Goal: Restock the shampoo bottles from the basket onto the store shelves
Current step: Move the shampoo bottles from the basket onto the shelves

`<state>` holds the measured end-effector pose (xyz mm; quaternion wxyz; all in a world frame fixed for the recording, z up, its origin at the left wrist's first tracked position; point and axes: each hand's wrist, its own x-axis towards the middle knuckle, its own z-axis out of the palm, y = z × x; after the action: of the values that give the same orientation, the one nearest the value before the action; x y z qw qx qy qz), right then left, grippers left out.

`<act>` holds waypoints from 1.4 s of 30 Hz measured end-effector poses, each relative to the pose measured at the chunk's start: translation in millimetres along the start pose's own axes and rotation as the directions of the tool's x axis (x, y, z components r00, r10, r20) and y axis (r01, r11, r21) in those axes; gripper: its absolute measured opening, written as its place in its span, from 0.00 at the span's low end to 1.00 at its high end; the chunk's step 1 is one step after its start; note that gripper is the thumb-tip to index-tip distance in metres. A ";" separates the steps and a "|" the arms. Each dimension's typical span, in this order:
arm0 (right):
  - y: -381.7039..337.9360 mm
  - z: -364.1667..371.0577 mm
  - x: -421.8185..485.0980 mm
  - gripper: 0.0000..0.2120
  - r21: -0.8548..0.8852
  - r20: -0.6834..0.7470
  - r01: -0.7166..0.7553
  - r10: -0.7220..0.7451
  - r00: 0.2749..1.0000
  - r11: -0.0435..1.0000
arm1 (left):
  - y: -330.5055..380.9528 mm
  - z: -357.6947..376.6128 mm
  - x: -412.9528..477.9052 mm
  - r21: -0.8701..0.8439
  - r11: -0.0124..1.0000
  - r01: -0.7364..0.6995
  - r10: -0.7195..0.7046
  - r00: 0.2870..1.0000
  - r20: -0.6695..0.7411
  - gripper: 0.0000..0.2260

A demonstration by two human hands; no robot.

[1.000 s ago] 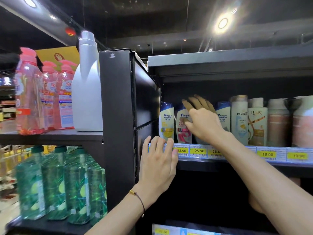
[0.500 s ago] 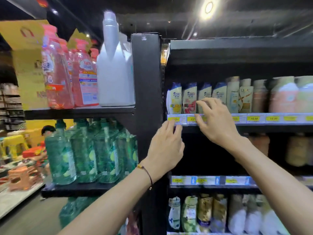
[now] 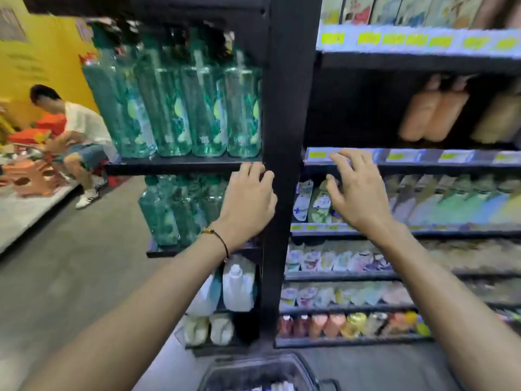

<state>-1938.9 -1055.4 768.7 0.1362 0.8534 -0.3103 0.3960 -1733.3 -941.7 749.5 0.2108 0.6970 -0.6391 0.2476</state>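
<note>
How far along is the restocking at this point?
Done: shelves carry rows of bottles; which are new is unclear. In hand: nothing, the left hand rests against the post, the right hand hovers open before a shelf edge. Left: the basket below seems to hold blurred items, so more likely remains.

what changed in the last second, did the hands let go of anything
The right hand came off the white-and-blue shampoo bottles and dropped, open, to a lower price rail. The left hand sank alongside the black shelf post. Both remain empty.
</note>
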 end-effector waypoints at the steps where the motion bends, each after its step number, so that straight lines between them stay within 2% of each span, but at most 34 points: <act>1: -0.6 12.1 -18.1 0.18 0.026 0.049 -0.021 0.020 0.999 0.999 | -2.9 12.1 -15.3 -0.006 1.000 0.020 -0.019 0.999 0.042 0.15; 4: -2.7 50.2 -73.0 0.16 0.087 0.183 -0.087 0.070 0.981 0.992 | -8.2 55.0 -63.1 0.012 0.997 0.082 -0.083 0.985 0.148 0.10; 9: -10.9 120.4 -171.5 0.14 0.110 0.447 -0.173 0.107 0.888 0.979 | -5.4 128.9 -151.7 0.032 0.989 0.142 -0.144 0.921 0.362 0.14; 12: -18.1 158.7 -245.4 0.12 0.131 0.619 -0.213 0.088 0.780 0.968 | 7.4 179.4 -209.2 0.025 0.986 0.167 -0.156 0.849 0.505 0.17; 15: -19.6 193.1 -323.9 0.10 0.129 0.751 -0.230 0.056 0.658 0.964 | 27.5 233.8 -264.6 0.021 0.986 0.165 -0.139 0.749 0.648 0.09; 16: -19.1 204.8 -349.6 0.11 0.118 0.786 -0.243 0.059 0.615 0.963 | 35.5 251.2 -282.8 0.028 0.986 0.164 -0.136 0.699 0.702 0.10; 18: -18.5 229.2 -402.4 0.14 0.109 0.852 -0.299 0.067 0.520 0.948 | 49.6 286.7 -324.4 0.020 0.974 0.225 -0.153 0.593 0.791 0.12; 21: -19.0 264.4 -484.2 0.16 0.033 0.931 -0.365 0.104 0.350 0.930 | 64.4 348.1 -398.4 -0.010 0.942 0.335 -0.175 0.517 0.838 0.15; 24: -23.6 303.3 -559.9 0.19 -0.029 0.967 -0.475 0.144 0.208 0.880 | 69.8 402.2 -465.5 -0.011 0.915 0.403 -0.187 0.448 0.875 0.14; 27: -26.4 345.2 -625.3 0.24 -0.171 0.971 -0.667 0.237 0.010 0.726 | 65.6 450.1 -527.6 0.034 0.884 0.467 -0.236 0.381 0.894 0.15; 28: -26.5 359.0 -644.9 0.23 -0.219 0.964 -0.710 0.263 -0.050 0.669 | 63.4 464.5 -546.7 0.041 0.869 0.494 -0.252 0.368 0.895 0.16; 30: -26.9 389.0 -682.0 0.20 -0.280 0.952 -0.725 0.280 -0.125 0.629 | 61.7 490.5 -583.8 0.049 0.833 0.551 -0.282 0.347 0.895 0.17; 34: -28.5 451.5 -738.2 0.23 -0.362 0.927 -0.716 0.312 -0.209 0.597 | 71.9 535.3 -645.3 0.065 0.755 0.653 -0.321 0.282 0.904 0.10; 37: -30.3 494.4 -767.6 0.22 -0.412 0.906 -0.708 0.337 -0.254 0.574 | 82.2 559.4 -685.3 0.053 0.702 0.710 -0.325 0.254 0.911 0.09; 39: -30.9 518.2 -782.4 0.27 -0.447 0.888 -0.714 0.361 -0.284 0.539 | 88.6 571.4 -706.2 0.050 0.663 0.747 -0.327 0.228 0.917 0.08; 42: -37.2 541.8 -797.6 0.29 -0.505 0.852 -0.689 0.428 -0.302 0.519 | 95.0 584.5 -725.6 0.086 0.521 0.849 -0.389 0.146 0.910 0.06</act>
<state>-1988.5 -949.5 -189.1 -0.3979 0.6183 -0.6389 -0.2262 -1827.4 -736.7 -159.5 0.1067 0.8491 -0.3223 -0.4047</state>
